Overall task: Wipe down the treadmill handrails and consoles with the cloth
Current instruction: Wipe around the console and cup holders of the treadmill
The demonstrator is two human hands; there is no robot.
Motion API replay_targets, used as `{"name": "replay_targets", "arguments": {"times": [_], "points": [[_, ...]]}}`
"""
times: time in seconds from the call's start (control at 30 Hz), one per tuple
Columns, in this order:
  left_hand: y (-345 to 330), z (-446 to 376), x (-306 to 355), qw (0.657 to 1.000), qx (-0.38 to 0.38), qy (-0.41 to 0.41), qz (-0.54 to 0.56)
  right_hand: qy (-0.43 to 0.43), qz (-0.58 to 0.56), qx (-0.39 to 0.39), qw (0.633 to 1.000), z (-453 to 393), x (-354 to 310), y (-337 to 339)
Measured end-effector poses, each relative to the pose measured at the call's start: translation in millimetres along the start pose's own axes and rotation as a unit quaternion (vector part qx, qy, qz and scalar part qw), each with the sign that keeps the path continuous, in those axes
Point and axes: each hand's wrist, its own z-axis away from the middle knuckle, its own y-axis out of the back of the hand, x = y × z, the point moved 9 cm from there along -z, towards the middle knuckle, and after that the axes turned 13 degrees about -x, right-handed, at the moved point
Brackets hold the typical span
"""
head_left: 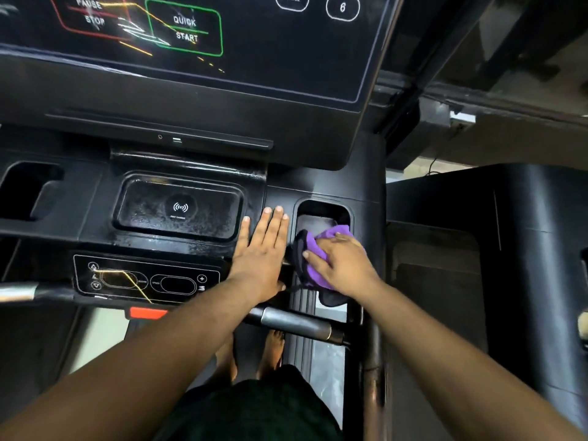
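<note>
Console [191,90] fills the far side, its QUICK START button [184,29] lit green; a charging pad [178,207] sits left of the hands, a handrail [296,324] nearer. Left hand [262,249] lies flat, fingers straight together, on the tray. Just right, the right hand [342,261] presses the purple cloth [313,249] at the cup holder's [321,211] near edge, fingers curled over it.

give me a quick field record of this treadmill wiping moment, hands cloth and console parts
left hand: flat, fingers straight, resting on the console beside the charging pad
right hand: pressing the purple cloth at the right cup holder
right cup holder: cloth lies over its near edge
charging pad: looks dusty or smeared, nothing on it
speed and incline panel: untouched
handrail grip: below the hands, untouched
screen: shows quick start and pause stop
</note>
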Motion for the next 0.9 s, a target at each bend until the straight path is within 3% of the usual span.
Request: {"name": "replay_targets", "arguments": {"times": [0.07,0.13,0.17,0.23,0.33,0.43,0.53,0.67,0.77,0.83,0.9], "points": [[0,0,0,1.000,0.002,0.001,-0.003,0.043,-0.013,0.080,0.996,8,6,21],[0,0,0,1.000,0.004,0.002,-0.010,0.015,0.009,0.166,0.986,6,5,39],[-1,0,1,1.000,0.001,0.004,-0.016,-0.019,0.026,0.160,0.987,-3,4,37],[-2,1,2,0.999,-0.018,0.004,-0.040,-0.079,0.036,0.055,0.995,-22,-5,17],[0,0,2,0.998,-0.031,0.003,-0.060,-0.099,-0.017,-0.087,0.991,-34,-12,-12],[-1,-1,2,0.999,-0.021,0.012,-0.037,-0.113,-0.019,-0.061,0.992,-17,-14,-14],[-1,0,-1,1.000,-0.011,0.017,-0.024,-0.126,0.052,-0.036,0.990,-5,-22,-19],[-1,2,1,1.000,-0.013,0.006,-0.020,-0.098,-0.002,-0.215,0.972,-28,-20,-18],[1,1,-1,1.000,-0.014,0.008,-0.016,-0.110,-0.032,-0.281,0.953,-38,-12,-25],[-2,1,-2,1.000,-0.022,0.006,-0.015,-0.114,-0.017,-0.262,0.958,-33,-13,-25],[-3,1,0,1.000,-0.023,0.003,-0.010,-0.121,0.031,-0.179,0.976,-19,-15,-18]]}}
